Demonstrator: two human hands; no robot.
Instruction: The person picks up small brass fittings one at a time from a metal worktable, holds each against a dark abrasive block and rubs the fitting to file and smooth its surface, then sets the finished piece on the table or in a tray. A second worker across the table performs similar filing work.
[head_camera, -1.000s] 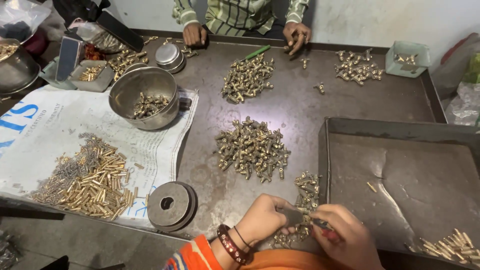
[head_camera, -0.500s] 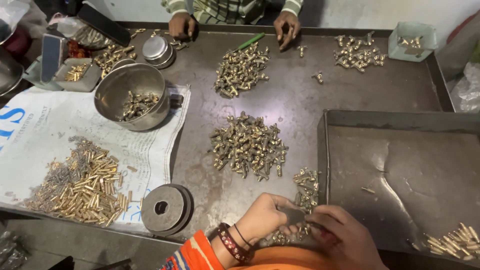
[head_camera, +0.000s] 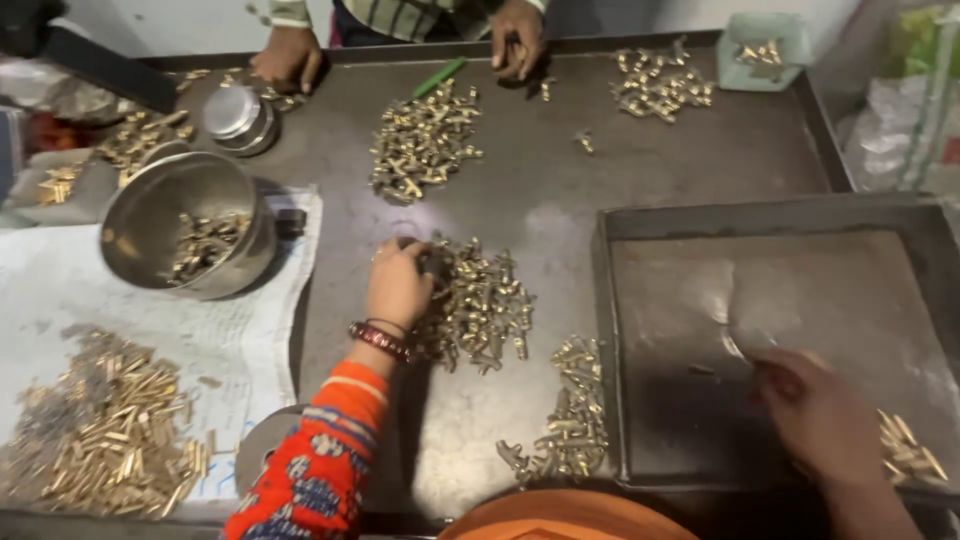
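Note:
My left hand (head_camera: 398, 285), with a bead bracelet and an orange patterned sleeve, reaches into the left edge of the middle pile of brass fittings (head_camera: 480, 300). Its fingers are curled down onto the pieces. My right hand (head_camera: 818, 418) is blurred and hovers over the dark metal tray (head_camera: 700, 300) at the right. I cannot make out whether it holds anything. A small heap of brass pins (head_camera: 912, 452) lies in the tray's near right corner, just beside that hand. A smaller pile of fittings (head_camera: 570, 425) lies against the tray's left wall.
A steel bowl (head_camera: 185, 235) with some fittings stands at the left on white paper (head_camera: 60, 290), and a heap of brass pins (head_camera: 110, 435) lies nearer. Another person's hands (head_camera: 290, 60) (head_camera: 518, 35) work at the far edge beside more fitting piles (head_camera: 425, 140) (head_camera: 660, 80) and a small steel tin (head_camera: 235, 115).
My hands were together near the table's front edge. The left has since moved up to the middle pile and the right has swung out over the tray. The view has shifted closer.

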